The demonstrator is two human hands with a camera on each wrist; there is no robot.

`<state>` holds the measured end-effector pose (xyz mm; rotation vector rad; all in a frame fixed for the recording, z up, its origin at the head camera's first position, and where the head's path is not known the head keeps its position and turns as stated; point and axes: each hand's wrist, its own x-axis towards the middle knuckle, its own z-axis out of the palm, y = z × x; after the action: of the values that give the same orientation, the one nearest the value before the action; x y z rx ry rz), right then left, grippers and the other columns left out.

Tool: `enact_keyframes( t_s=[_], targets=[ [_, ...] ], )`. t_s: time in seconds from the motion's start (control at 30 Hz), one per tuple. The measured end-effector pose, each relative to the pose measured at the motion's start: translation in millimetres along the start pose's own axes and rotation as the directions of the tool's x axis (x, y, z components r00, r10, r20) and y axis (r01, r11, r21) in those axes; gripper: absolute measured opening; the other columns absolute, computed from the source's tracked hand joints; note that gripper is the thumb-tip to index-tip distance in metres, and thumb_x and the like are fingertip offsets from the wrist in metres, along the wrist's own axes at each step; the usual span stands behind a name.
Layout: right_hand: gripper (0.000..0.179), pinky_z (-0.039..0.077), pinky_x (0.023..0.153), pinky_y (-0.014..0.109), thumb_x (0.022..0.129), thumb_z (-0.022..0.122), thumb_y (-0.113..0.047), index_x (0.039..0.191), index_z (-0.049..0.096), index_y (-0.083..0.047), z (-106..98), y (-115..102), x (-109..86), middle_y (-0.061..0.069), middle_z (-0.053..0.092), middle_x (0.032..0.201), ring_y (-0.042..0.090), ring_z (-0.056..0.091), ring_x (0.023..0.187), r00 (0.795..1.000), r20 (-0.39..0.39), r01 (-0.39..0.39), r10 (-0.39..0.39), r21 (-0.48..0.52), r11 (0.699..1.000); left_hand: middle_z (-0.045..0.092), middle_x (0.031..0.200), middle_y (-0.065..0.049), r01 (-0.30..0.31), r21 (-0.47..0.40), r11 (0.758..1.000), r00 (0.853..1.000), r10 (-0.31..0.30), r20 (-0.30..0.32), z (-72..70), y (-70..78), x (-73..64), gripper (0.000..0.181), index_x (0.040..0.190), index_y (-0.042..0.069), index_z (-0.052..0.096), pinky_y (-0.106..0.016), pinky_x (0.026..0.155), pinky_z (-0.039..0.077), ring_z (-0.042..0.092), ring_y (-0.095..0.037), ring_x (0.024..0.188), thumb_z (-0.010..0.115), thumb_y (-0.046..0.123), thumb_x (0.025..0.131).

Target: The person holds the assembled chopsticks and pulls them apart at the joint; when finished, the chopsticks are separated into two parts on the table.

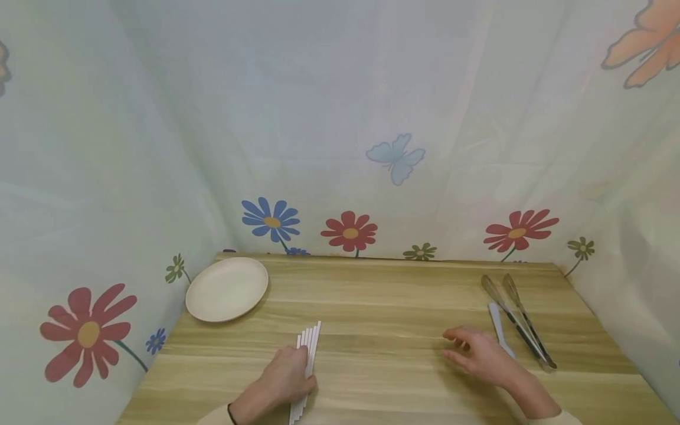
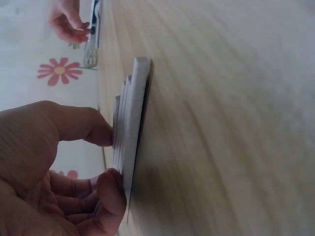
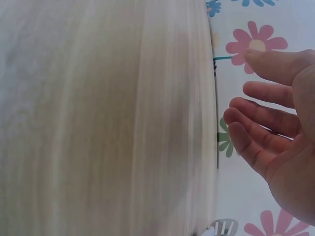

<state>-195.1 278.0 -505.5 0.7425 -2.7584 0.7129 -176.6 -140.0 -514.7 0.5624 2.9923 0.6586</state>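
Observation:
My left hand (image 1: 287, 375) grips a bundle of thin white strips (image 1: 313, 342) on the table, left of centre. In the left wrist view the strips (image 2: 133, 113) lie flat against each other with staggered ends, and the thumb and curled fingers meet their side. Their exact kind cannot be told. My right hand (image 1: 486, 357) hovers over the table at the right, fingers loosely bent and holding nothing. Just beyond it lie a pale plastic utensil (image 1: 498, 323) and a pair of metal tongs (image 1: 526, 327), its arms spread in a narrow V.
A round cream plate (image 1: 227, 289) stands at the back left corner of the wood-grain table (image 1: 372, 307). A pale curtain (image 1: 319, 118) printed with flowers and butterflies hangs behind the table and along both sides.

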Motion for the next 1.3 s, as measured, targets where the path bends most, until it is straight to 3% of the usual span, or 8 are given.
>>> enact_keyframes(
  t_s=[0.23, 0.47, 0.9, 1.3],
  targets=[
    [0.029, 0.054, 0.066, 0.029, 0.082, 0.076, -0.019, 0.106, 0.07, -0.004, 0.7, -7.3, 4.1, 0.005, 0.072, 0.095, 0.013, 0.065, 0.077, 0.998, 0.016, 0.06, -0.06, -0.006, 0.998, 0.047, 0.058, -0.001, 0.011, 0.043, 0.999, 1.0, -0.01, -0.019, 1.9, 6.5, 0.8, 0.015, 0.07, 0.008, 0.052, -0.022, 0.038, 0.035, 0.044, -0.011, 0.048, 0.066, 0.01, 0.066],
    [0.028, 0.056, 0.069, 0.03, 0.084, 0.075, -0.017, 0.108, 0.069, -0.004, 2.5, -14.0, 13.6, 0.007, 0.072, 0.098, 0.016, 0.067, 0.081, 0.991, 0.037, 0.128, -0.129, 0.035, 0.991, 0.046, 0.055, 0.001, 0.005, 0.039, 0.999, 0.999, -0.003, -0.04, -1.5, 9.4, 0.4, 0.019, 0.062, 0.014, 0.048, -0.022, 0.037, 0.035, 0.043, -0.011, 0.045, 0.063, 0.004, 0.066],
    [0.027, 0.055, 0.067, 0.028, 0.086, 0.074, -0.018, 0.109, 0.068, -0.006, 8.9, -18.3, 22.8, 0.006, 0.071, 0.098, 0.014, 0.065, 0.08, 0.982, 0.055, 0.176, -0.179, 0.054, 0.983, 0.045, 0.052, 0.006, -0.044, 0.036, 0.998, 0.999, 0.043, 0.028, -8.2, 9.0, 3.3, 0.024, 0.059, 0.015, 0.048, -0.018, 0.035, 0.032, 0.042, -0.006, 0.042, 0.064, 0.0, 0.069],
    [0.029, 0.056, 0.071, 0.029, 0.084, 0.075, -0.018, 0.109, 0.068, -0.006, 12.9, -26.2, 28.7, 0.006, 0.071, 0.101, 0.017, 0.066, 0.083, 0.976, 0.041, 0.212, -0.213, 0.022, 0.977, 0.047, 0.056, 0.007, -0.116, 0.061, 0.991, 0.993, 0.117, -0.015, -11.7, 12.6, 7.0, 0.019, 0.062, 0.015, 0.058, -0.021, 0.041, 0.034, 0.04, -0.006, 0.047, 0.066, -0.002, 0.067]
  ],
)
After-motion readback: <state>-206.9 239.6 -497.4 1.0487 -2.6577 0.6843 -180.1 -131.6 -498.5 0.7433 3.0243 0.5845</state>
